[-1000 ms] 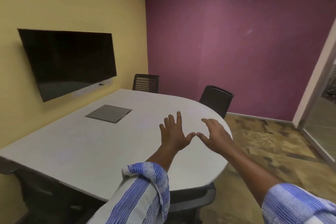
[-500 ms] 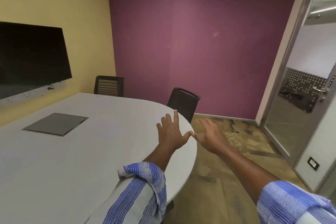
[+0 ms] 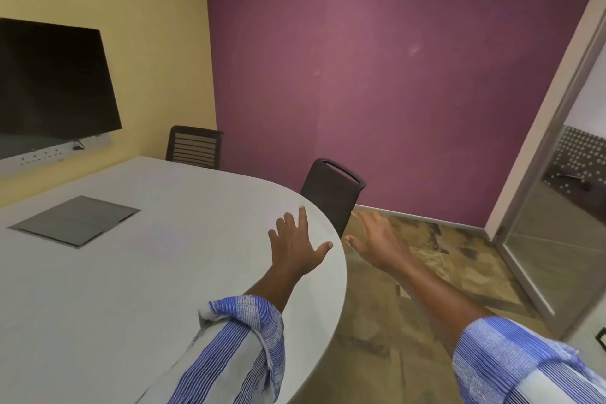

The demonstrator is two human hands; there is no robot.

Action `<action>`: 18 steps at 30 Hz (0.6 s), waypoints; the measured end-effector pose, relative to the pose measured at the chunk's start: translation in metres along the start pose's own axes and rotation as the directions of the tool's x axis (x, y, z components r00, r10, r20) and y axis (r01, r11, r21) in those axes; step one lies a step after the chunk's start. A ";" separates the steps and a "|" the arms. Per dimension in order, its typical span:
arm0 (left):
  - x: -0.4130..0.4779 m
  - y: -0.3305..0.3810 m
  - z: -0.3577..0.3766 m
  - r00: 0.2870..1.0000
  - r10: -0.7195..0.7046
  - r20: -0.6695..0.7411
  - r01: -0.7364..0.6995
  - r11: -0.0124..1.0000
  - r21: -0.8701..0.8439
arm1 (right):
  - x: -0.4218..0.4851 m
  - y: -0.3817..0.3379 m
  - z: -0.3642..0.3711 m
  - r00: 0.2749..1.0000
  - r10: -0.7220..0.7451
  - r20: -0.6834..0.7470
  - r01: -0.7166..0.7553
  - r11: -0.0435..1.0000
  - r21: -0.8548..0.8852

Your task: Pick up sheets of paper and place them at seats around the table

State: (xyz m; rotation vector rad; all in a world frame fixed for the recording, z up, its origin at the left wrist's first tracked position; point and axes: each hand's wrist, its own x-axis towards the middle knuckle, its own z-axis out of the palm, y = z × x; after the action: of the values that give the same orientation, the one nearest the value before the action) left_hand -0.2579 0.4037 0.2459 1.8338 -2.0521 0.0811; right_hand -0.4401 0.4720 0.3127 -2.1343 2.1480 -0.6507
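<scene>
Left hand (image 3: 296, 248): fingers spread, palm down, empty, held over the right edge of the surface (image 3: 131, 289); whether it touches the top cannot be told. Right hand (image 3: 377, 243): also spread and empty, palm down, held out past the rim, above the floor (image 3: 442, 272). Both arms are extended forward, with striped sleeves rolled to the forearm. No loose sheet of paper is visible anywhere in view; neither hand carries one, and none lies at a seat. The only item on the top is a flat grey panel (image 3: 75, 220), left of centre and well apart from the hands; it appears to sit in a recess and is judged to be a fitted cover, not paper, though this cannot be confirmed. Two dark chairs stand at the far side: one (image 3: 331, 193) just beyond the rounded end near the hands, another (image 3: 195, 147) further left by the yellow wall. A dark screen (image 3: 49, 85) hangs on that wall; a glass door (image 3: 557, 223) is at the right. Assessment: the pickup step is not yet begun, and the supply of paper lies outside the view. The next move calls for locating the stack, then closing a hand on the sheets before any seat can be served.
</scene>
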 end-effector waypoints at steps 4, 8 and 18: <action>0.027 0.017 0.024 0.998 -0.064 0.018 0.063 0.998 0.031 | 0.043 0.051 0.015 0.999 -0.017 0.035 0.016 1.000 0.025; 0.056 0.042 0.041 0.990 -0.139 0.006 0.139 0.989 0.049 | 0.085 0.118 0.028 0.998 -0.013 0.068 0.011 0.999 0.031; 0.101 0.087 0.072 0.951 -0.304 -0.049 0.308 0.943 0.126 | 0.199 0.195 0.040 0.978 -0.148 0.146 0.124 0.979 0.164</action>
State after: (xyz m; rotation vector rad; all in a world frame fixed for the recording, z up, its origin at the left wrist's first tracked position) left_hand -0.3665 0.2998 0.2298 2.1970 -1.7538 0.1613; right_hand -0.6218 0.2624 0.2647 -2.1838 1.8230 -0.6121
